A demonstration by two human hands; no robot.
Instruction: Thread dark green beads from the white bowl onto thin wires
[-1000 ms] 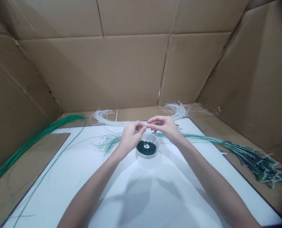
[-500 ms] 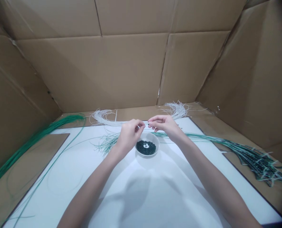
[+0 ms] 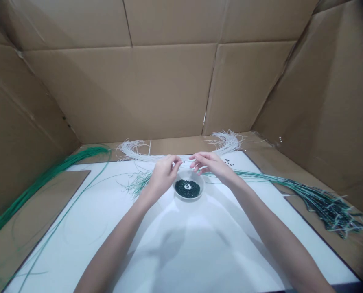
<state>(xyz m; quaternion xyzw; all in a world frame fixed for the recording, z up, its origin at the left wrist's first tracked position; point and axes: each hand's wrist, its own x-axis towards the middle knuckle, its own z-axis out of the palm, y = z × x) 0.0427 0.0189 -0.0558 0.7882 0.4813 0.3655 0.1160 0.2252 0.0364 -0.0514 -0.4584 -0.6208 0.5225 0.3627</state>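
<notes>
Above the bowl, my left hand (image 3: 163, 171) is closed in a pinch. A small dark bead (image 3: 184, 161) shows just beyond its fingertips, on what looks like a thin string too fine to follow. Opposite it, my right hand (image 3: 210, 162) is open, its fingers apart and slightly curled, close to the bead. Below both hands stands a white bowl (image 3: 201, 194) holding many small dark green or black beads (image 3: 188, 193). Behind the hands, a bundle of thin green strings (image 3: 254, 175) runs across the table, its beaded end (image 3: 334, 209) lying at the right.
White strings (image 3: 132, 149) lie curved along the back. On the left is a thick bundle of green string (image 3: 56, 173), with loose strands over the white table (image 3: 102, 228). A few dark beads (image 3: 228, 162) lie behind my right hand. Cardboard walls (image 3: 169, 89) enclose the table.
My right hand's fingers have spread and moved away from the bead. My left hand has shifted slightly left, and the bead now shows at its fingertips.
</notes>
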